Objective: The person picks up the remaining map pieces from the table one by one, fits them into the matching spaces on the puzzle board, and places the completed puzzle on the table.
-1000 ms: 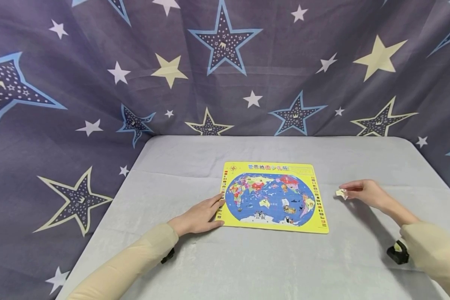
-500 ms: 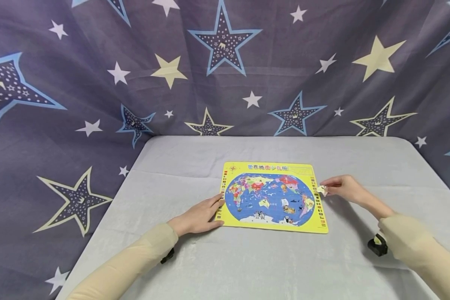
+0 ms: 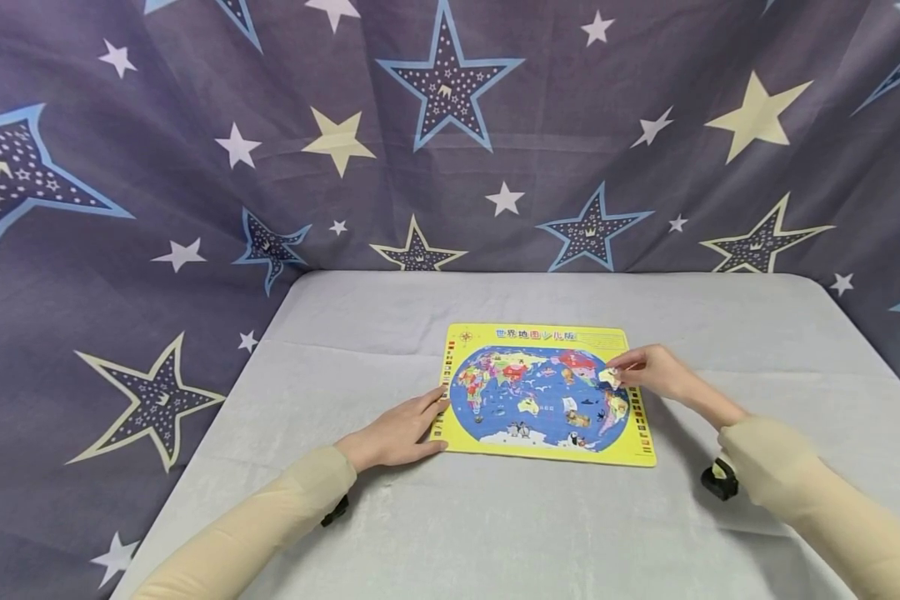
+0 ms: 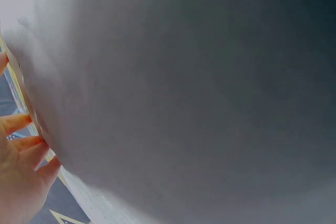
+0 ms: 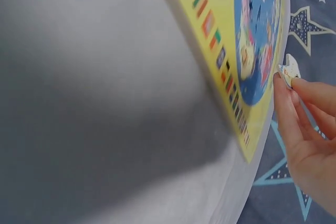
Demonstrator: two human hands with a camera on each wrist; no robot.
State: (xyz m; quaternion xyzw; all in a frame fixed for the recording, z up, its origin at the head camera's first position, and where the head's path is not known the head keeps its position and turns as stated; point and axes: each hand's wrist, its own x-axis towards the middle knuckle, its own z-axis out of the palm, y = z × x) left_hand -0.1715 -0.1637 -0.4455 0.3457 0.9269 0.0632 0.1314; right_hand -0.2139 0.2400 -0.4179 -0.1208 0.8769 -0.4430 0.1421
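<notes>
A yellow-bordered world map puzzle board [image 3: 547,455] lies flat, with coloured continents on a blue oval and small flags along its sides. My left hand [image 3: 399,432] rests with straight fingers at the board's left edge; the left wrist view shows those fingers [image 4: 21,142] along that edge. Over the right part of the map, my right hand [image 3: 656,372] pinches a small pale puzzle piece [image 3: 609,377] between thumb and fingertips. In the right wrist view the piece [image 5: 290,71] stands above the board's surface, with an irregular outline and a coloured print.
A grey cloth covers the table [image 3: 525,533] under the board. Behind and to the left hangs a dark curtain [image 3: 270,100] printed with stars. Black camera mounts [image 3: 720,480] sit under the wrists.
My right hand has moved left with the puzzle piece, from the bare cloth beside the board to over the map's right part. The left hand and the board have stayed in place.
</notes>
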